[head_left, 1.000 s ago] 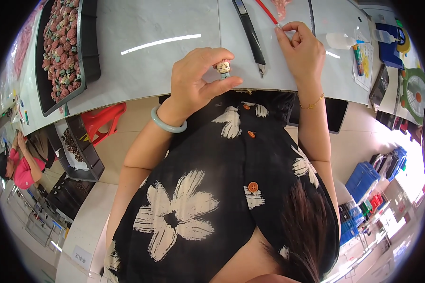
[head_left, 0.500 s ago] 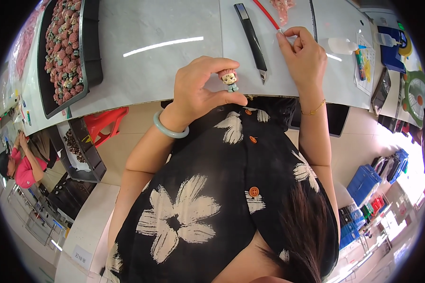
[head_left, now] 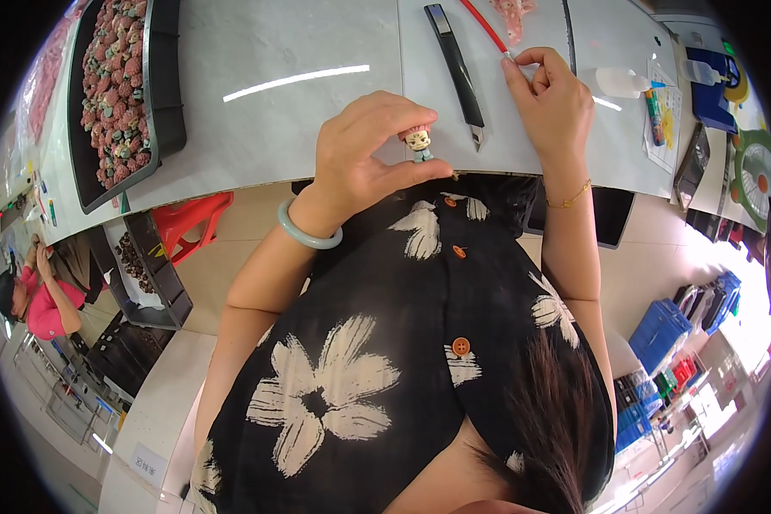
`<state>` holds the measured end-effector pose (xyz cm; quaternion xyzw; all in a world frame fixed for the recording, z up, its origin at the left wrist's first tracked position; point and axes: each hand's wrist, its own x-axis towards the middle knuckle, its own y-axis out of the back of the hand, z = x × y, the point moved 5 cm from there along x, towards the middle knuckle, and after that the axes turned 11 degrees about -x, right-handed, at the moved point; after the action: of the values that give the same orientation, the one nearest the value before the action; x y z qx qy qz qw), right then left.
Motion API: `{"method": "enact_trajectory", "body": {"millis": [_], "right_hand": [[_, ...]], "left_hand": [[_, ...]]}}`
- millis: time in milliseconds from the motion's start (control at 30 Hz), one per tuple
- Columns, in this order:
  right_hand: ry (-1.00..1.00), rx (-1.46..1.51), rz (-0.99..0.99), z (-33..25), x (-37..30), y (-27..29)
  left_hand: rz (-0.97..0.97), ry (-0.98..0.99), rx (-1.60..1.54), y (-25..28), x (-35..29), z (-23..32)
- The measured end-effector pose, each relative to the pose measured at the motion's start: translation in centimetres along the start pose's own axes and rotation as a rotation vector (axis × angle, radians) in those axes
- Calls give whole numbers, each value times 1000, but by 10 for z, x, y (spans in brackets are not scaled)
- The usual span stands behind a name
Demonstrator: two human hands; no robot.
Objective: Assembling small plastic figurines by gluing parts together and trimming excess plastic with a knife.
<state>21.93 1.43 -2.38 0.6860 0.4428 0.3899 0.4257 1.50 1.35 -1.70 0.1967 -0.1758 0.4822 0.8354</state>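
My left hand (head_left: 364, 150) pinches a small figurine (head_left: 418, 144) between thumb and fingertips, near the table's front edge. The figurine has pink hair, a pale painted face and blue-grey lower parts, and stands upright in the grip. Farther right, my right hand (head_left: 550, 111) rests by the table with thumb and forefinger closed on the pale tip of a thin red rod or tube (head_left: 486, 27), whose far end runs out of view. A black utility knife (head_left: 457, 77) with its blade tip showing lies between the two hands.
A black bin (head_left: 164, 94) full of pink-haired figurines (head_left: 111, 86) stands at the left. Beyond my right hand are a crumpled pink cloth (head_left: 514, 17), a white squeeze bottle (head_left: 621, 83), a marker (head_left: 655, 120) and a green fan (head_left: 754, 178). A person in pink (head_left: 50, 300) works far left.
My left hand has shifted very slightly, and the figurine has turned a little, with its face tipped differently. My right hand and the red rod have stayed in place.
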Motion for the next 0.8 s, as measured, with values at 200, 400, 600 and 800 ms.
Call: {"method": "enact_trajectory", "body": {"millis": [200, 400, 600, 800], "right_hand": [[0, 7, -1, 0, 0, 1], [4, 2, 1, 1, 0, 2], [3, 1, 0, -2, 1, 4], [37, 2, 24, -13, 7, 11]], "left_hand": [[40, -49, 34, 0, -1, 2], [16, -59, 43, -2, -1, 4], [20, -5, -20, 4, 1, 6], [-112, -158, -29, 17, 17, 60]]}}
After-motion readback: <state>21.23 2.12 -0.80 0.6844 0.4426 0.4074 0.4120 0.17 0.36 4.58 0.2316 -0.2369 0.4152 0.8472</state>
